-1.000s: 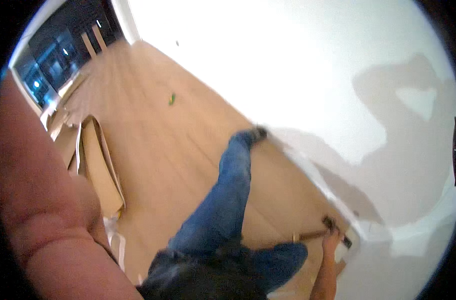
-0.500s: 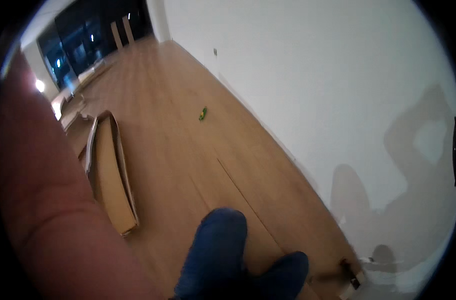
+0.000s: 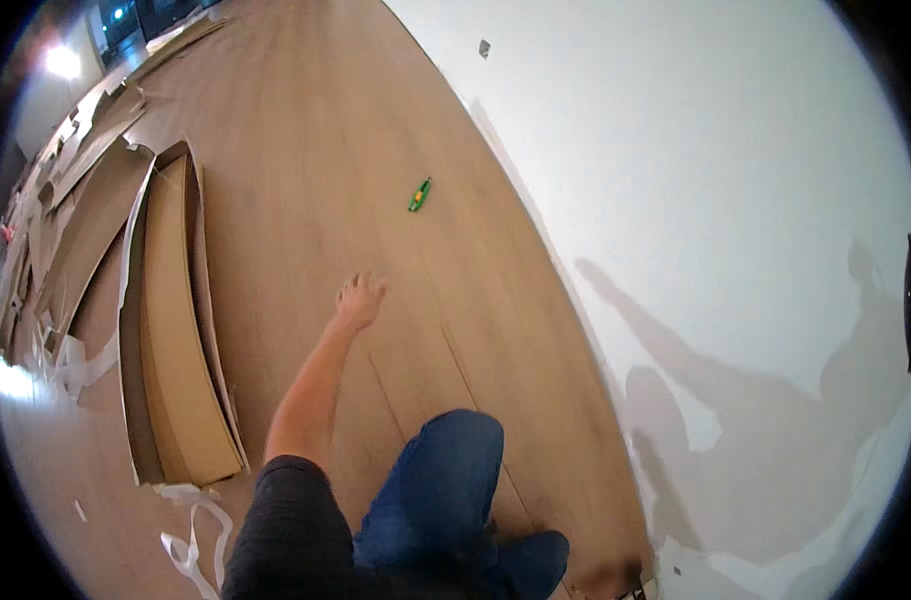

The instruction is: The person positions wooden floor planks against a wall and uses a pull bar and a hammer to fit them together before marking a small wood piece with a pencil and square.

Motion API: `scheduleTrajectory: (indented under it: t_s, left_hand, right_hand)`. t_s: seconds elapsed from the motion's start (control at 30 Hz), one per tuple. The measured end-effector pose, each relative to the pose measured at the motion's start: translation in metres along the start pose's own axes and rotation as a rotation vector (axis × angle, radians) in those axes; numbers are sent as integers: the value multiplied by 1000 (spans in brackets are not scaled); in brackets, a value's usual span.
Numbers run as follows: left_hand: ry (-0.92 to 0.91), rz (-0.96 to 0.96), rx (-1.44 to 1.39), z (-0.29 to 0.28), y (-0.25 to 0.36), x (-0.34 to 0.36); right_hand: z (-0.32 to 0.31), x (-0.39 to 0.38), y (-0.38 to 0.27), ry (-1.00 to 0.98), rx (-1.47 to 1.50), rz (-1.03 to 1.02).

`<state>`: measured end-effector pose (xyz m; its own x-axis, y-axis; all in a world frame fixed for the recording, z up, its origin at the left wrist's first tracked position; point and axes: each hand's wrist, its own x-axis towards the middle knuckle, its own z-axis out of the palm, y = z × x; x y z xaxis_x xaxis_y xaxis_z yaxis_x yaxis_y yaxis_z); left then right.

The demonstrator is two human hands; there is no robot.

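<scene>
We find the widest area in view to be the wood-plank floor (image 3: 306, 180), bordered on the right by the white wall (image 3: 696, 150), across which the person's shadow falls. On the left we note a long open carton (image 3: 173, 330), with flattened cardboard (image 3: 91, 235) heaped beyond it. Below centre we record a bent leg in blue jeans (image 3: 441, 475).

The main change concerns the left arm: half a second ago it crowded the lens at the left side, whereas it now reaches forward, low over the planks. We judge this to leave the left hand free to work at floor level. The left hand (image 3: 360, 300) has its fingers spread, with nothing visible in its grasp; whether it touches the planks we cannot tell. The right hand is out of sight, so we cannot tell its grip; a blurred brown patch (image 3: 604, 580) at the lower edge remains unidentified.

Smallest, a green hand tool (image 3: 420, 196) with an orange-yellow patch, possibly a utility knife, lies on the planks ahead of the left hand, between carton and wall, untouched
</scene>
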<state>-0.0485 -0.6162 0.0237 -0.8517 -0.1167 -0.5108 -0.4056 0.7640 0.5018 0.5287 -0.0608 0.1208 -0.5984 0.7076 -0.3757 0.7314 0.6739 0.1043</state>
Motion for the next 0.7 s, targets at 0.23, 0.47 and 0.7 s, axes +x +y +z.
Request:
scheduleTrajectory:
  t_s: [0.23,0.47,0.7]
  left_hand:
    - [90,-321,65,50,-112,99]
    - [350,-190,302,82,-149,131]
    - [395,-136,347,91,-160,153]
  right_hand:
    - [-36,93,-158,-223,-48,-518]
    - [-81,232,-538,-419,94,-501]
    - [-18,331,-962,-240,175,-713]
